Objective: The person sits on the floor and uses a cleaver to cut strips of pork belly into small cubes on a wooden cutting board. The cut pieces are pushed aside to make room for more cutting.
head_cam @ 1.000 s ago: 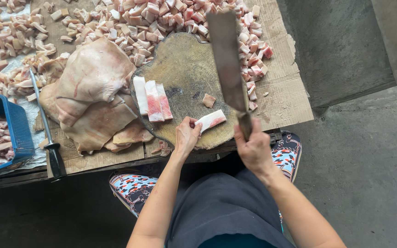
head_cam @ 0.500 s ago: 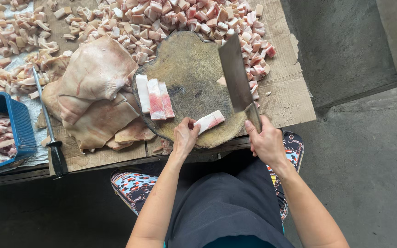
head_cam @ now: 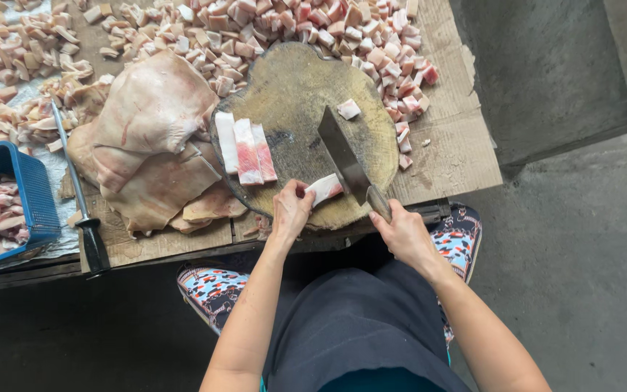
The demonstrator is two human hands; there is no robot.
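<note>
A round wooden chopping block (head_cam: 292, 87) sits on cardboard. My left hand (head_cam: 290, 210) pins down a strip of pork belly (head_cam: 326, 189) at the block's near edge. My right hand (head_cam: 403, 232) grips the handle of a cleaver (head_cam: 342, 156), whose blade edge rests down on the block right beside the strip's end. Three more pork strips (head_cam: 245, 149) lie side by side on the block's left part. A single cut cube (head_cam: 348, 109) lies on the block beyond the blade.
Large slabs of pork skin (head_cam: 150, 138) lie left of the block. Several cut cubes (head_cam: 313, 25) are heaped at the back and right. A sharpening steel (head_cam: 78, 196) lies on the left, beside a blue basket (head_cam: 27, 189) of meat. Concrete floor lies to the right.
The cleaver, raised high a second ago, has come down onto the block next to the strip. My left hand stayed on the strip.
</note>
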